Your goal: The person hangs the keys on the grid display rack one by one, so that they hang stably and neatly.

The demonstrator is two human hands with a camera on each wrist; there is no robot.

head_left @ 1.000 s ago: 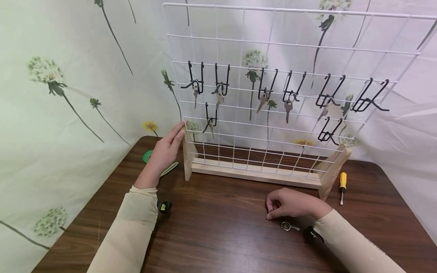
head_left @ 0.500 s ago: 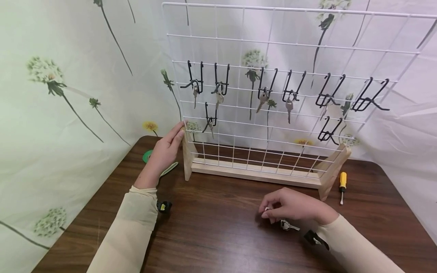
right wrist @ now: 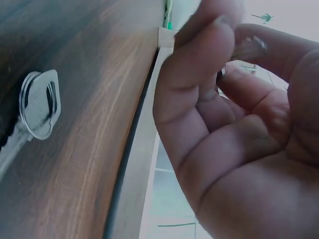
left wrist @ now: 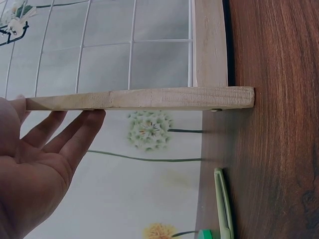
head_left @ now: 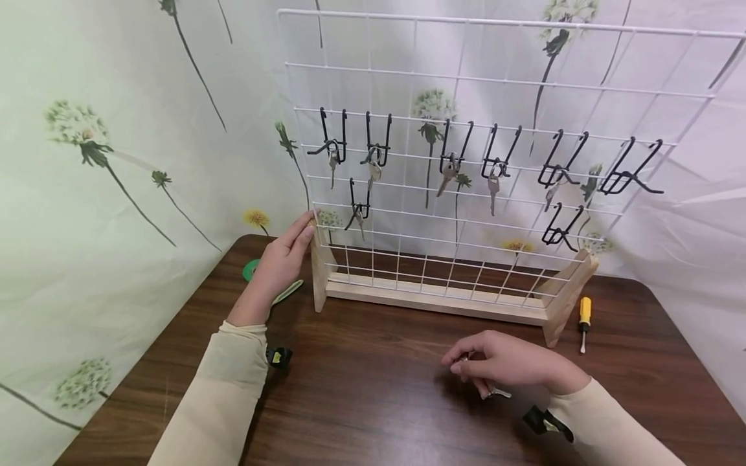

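Note:
My left hand (head_left: 280, 262) grips the upper end of the wooden side piece (left wrist: 149, 99) of a white wire grid rack (head_left: 437, 290). Its fingers lie along the outer face of the wood. Low over the tabletop, my right hand (head_left: 507, 362) holds a small metal key (right wrist: 249, 49) between curled fingers and thumb, which hide most of it. Another key on a ring (right wrist: 40, 104) lies on the table beside that hand, partly covered by its fingers in the head view. Keys (head_left: 450, 169) hang from several black hooks (head_left: 373, 149) on the grid.
Two hooks at the right, an upper one (head_left: 626, 181) and a lower one (head_left: 559, 234), carry no key. A yellow screwdriver (head_left: 585, 317) lies right of the rack. Behind my left arm are a green round object (head_left: 250, 268) and a pale green strip (left wrist: 224, 204).
My right hand has turned and shifted slightly, its fingers lifting and now covering part of the key on the table. The left hand stays on the rack's side piece.

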